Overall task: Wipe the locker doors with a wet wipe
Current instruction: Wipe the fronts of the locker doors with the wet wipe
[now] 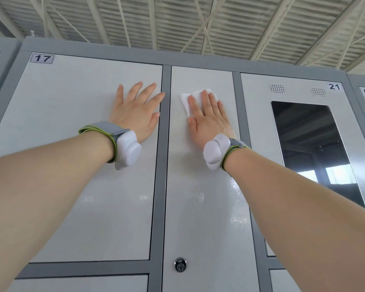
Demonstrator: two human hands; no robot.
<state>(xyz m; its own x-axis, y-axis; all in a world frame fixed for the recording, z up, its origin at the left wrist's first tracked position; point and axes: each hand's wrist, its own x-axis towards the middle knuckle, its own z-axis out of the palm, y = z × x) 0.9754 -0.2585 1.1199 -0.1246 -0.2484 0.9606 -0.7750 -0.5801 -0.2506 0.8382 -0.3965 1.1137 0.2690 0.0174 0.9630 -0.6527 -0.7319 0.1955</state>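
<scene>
The right hand (207, 116) is pressing the wet wipe (195, 98) flat-fingered high on the middle door (207, 207), the left hand (137, 108) is resting flat and holding nothing, and I think rubbing downward is coming next.

Head view, close, tilted upward

Likely industrial locker room: numbered lockers (72, 102), trussed roof (177, 22)

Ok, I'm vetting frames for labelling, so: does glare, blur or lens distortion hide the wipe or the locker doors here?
Head view: wide-angle bending bows the locker frame; light is soft and even; glare patches dot the middle door; the dark screen mirrors the room; the wet wipe under the right hand and label 17 are sharp.
</scene>
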